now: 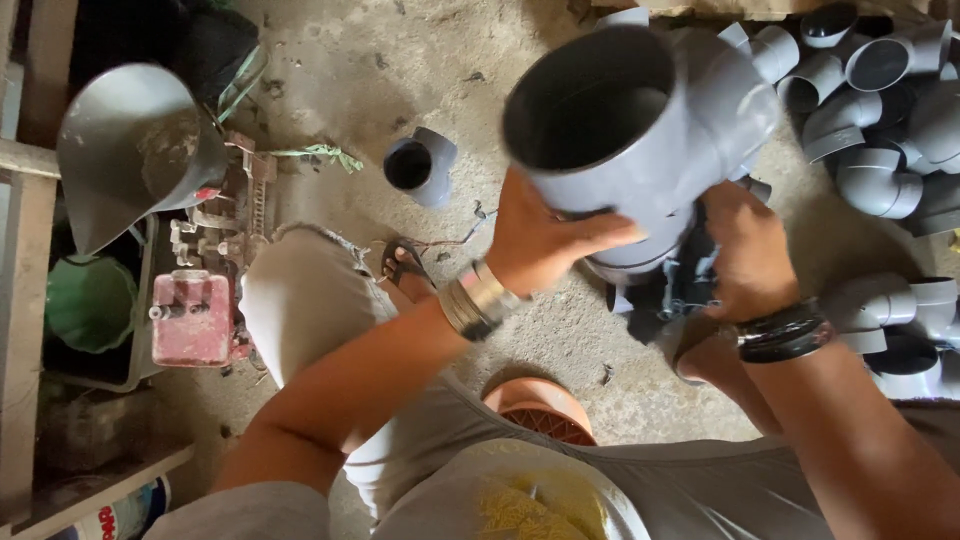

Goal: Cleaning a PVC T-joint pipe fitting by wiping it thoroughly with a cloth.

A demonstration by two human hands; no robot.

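both hands clamp a big grey pipe fitting [640, 130]: left hand [545, 235], right hand [745, 250]; dark tool [670, 290] beneath mostly hidden.

- Rough, stained grey concrete floor [340, 70], lit by soft daylight.
- Pale wooden shelf frame [25, 330] along the left edge.
- Heap of grey plastic pipe elbows [880, 150] at right.
- Worn red metal machine [195, 315] beside the frame.

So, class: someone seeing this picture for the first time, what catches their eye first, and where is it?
First, the big grey pipe fitting at top centre, held up by the left hand and right hand, its open mouth facing the camera. Next, the heap of grey elbows on the floor at upper right. Then the red machine at left.
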